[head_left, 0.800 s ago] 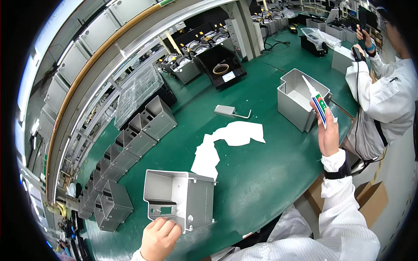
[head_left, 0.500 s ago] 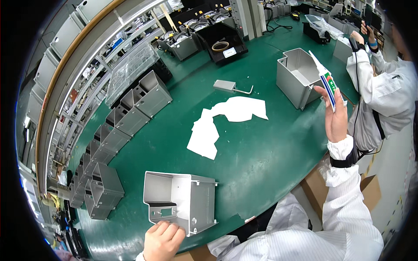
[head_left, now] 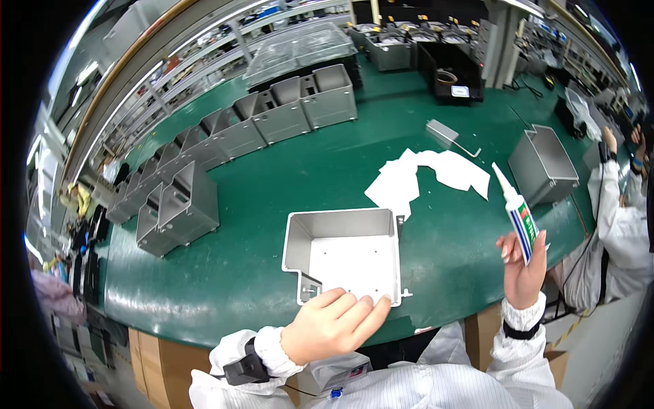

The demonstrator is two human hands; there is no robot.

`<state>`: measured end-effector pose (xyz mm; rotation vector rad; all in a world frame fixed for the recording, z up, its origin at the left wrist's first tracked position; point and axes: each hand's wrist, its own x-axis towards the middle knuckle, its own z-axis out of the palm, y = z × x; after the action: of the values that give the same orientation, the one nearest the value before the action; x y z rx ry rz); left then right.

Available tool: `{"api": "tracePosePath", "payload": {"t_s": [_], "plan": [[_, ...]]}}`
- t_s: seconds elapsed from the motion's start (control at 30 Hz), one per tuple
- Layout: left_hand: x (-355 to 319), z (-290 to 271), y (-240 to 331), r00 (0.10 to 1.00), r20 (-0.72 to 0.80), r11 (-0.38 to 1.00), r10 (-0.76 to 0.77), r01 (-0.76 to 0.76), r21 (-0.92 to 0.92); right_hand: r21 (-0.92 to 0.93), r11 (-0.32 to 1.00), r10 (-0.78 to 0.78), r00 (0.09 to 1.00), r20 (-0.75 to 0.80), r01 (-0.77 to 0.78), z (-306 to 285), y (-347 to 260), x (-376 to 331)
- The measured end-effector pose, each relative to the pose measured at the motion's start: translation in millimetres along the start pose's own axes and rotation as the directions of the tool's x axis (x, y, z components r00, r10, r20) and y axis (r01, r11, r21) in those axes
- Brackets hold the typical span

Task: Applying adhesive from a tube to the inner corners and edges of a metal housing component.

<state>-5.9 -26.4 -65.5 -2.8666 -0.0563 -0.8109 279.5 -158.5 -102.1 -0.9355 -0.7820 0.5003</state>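
Observation:
A grey metal box (head_left: 344,262) with a notched corner sits before me near the table's front edge, its open side up and its pale inner floor showing. My left hand (head_left: 334,327) has its fingers curled over the near rim of this box; the thumb is hidden. To the right, my right hand (head_left: 524,273) holds a tube of glue (head_left: 522,221) upright between thumb and fingers. The tube is white, green and blue, with a long white nozzle pointing up and slightly left. It is held above the table, apart from the box.
Crumpled white paper (head_left: 398,184) lies beyond the box, near a small grey block (head_left: 443,131) and a bent rod (head_left: 470,151). Similar boxes (head_left: 279,116) form a row at the left. Another box (head_left: 543,163) stands at the right, near a co-worker (head_left: 623,218). A black bin (head_left: 449,75) stands at the back.
The view has swung left. The box has turned and tipped so its opening shows more fully, and my left hand has moved along its near rim. The right hand still holds the tube.

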Motion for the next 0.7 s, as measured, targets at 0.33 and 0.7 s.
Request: {"api": "tracePosePath", "payload": {"t_s": [0.33, 0.7], "plan": [[-59.8, 23.1, -67.4, 0.138, 0.248, -0.103, -0.959, 0.644, -0.758, 0.124, 0.947, 0.281, 0.951, 0.127, -0.296, 106.0, 26.0, -41.7], [-51.2, 76.0, -94.6, 0.200, 0.600, -0.346, -0.774, 0.660, -0.667, -0.322, 0.945, 0.055, 0.998, -0.014, -0.056, 134.8, 51.1, -48.6]]}}
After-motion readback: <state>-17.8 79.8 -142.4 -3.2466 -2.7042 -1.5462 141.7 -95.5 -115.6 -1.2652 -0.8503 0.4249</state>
